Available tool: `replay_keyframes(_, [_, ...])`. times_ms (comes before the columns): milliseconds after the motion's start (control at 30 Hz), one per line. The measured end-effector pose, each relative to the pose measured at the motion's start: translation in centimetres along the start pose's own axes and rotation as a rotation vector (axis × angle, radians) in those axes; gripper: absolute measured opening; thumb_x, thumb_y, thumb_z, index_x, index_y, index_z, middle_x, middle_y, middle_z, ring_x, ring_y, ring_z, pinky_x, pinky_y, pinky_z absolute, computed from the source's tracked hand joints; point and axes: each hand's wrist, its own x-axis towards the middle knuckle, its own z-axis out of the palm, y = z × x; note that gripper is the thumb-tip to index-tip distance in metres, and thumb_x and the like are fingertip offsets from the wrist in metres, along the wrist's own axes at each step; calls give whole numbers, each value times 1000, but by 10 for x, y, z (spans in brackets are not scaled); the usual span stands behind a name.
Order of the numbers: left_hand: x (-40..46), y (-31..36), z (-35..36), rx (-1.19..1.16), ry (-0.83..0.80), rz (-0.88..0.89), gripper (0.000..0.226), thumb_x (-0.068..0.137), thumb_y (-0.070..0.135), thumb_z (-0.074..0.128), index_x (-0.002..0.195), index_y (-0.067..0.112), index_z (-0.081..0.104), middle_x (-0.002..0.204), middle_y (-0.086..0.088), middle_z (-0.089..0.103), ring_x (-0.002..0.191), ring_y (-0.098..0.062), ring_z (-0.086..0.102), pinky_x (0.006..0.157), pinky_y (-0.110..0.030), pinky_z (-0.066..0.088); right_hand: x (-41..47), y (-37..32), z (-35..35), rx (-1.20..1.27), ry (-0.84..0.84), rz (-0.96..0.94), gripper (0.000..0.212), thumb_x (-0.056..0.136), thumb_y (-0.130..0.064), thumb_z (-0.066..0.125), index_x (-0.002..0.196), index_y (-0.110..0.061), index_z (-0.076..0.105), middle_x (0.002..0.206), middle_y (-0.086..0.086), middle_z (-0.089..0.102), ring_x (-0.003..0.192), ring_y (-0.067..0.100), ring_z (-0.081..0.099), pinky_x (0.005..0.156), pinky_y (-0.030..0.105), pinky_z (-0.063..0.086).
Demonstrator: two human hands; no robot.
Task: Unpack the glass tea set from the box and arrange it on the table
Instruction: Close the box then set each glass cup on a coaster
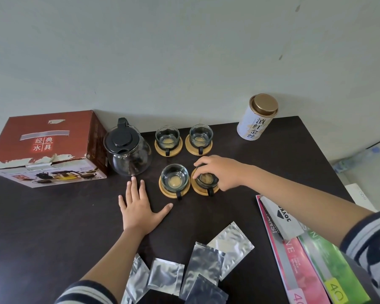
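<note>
Here, right-hand fingers curl over the rim of the fourth cup, gripping it on its coaster at the near right of a two-by-two set beside the teapot. The left hand lies flat, fingers spread, on the table. Arranging looks nearly done; next likely calls for squaring this cup, then letting go.

I see my right hand closed over the near-right glass cup on its wooden coaster. My left hand lies flat on the dark table. Three more cups sit beside it, with the teapot and red box to the left.
</note>
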Motion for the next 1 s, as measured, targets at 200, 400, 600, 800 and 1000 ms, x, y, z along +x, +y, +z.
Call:
replay_keyframes(200, [0,-1,1,4,6,5,120,64,92,32,151,11,15,161,-9,0,148,-24,-5,117,-53,7,0,2,7,26,21,-5,76,66,10,60,127,-35,53,149,-6,31,138,21,25,90,45,49])
replay_keyframes(400, [1,-1,1,18,2,2,122,62,93,28,151,12,14,161,-8,0,148,-24,-5,117,-52,7,0,1,5,35,35,-5,75,67,10,60,127,-34,54,148,-6,33,134,23,30,89,45,49])
replay_keyframes(600, [0,-1,2,-2,23,5,122,61,93,30,151,11,16,161,-9,2,148,-24,-4,117,-53,7,-3,3,8,45,58,-15,77,69,12,57,131,-33,53,151,-5,31,138,21,29,95,43,46])
replay_keyframes(800, [-1,-3,1,-17,16,18,123,60,93,30,151,12,14,161,-8,0,148,-24,-5,117,-52,6,-5,1,10,65,66,12,89,73,20,52,144,-32,40,159,-9,21,148,17,8,95,29,43])
replay_keyframes(1000, [-3,-9,-10,-287,-38,15,133,54,93,42,152,9,9,161,-5,2,148,-22,0,118,-50,1,-28,-14,9,55,99,70,97,73,23,48,150,-32,26,161,-6,9,148,18,-4,114,58,10])
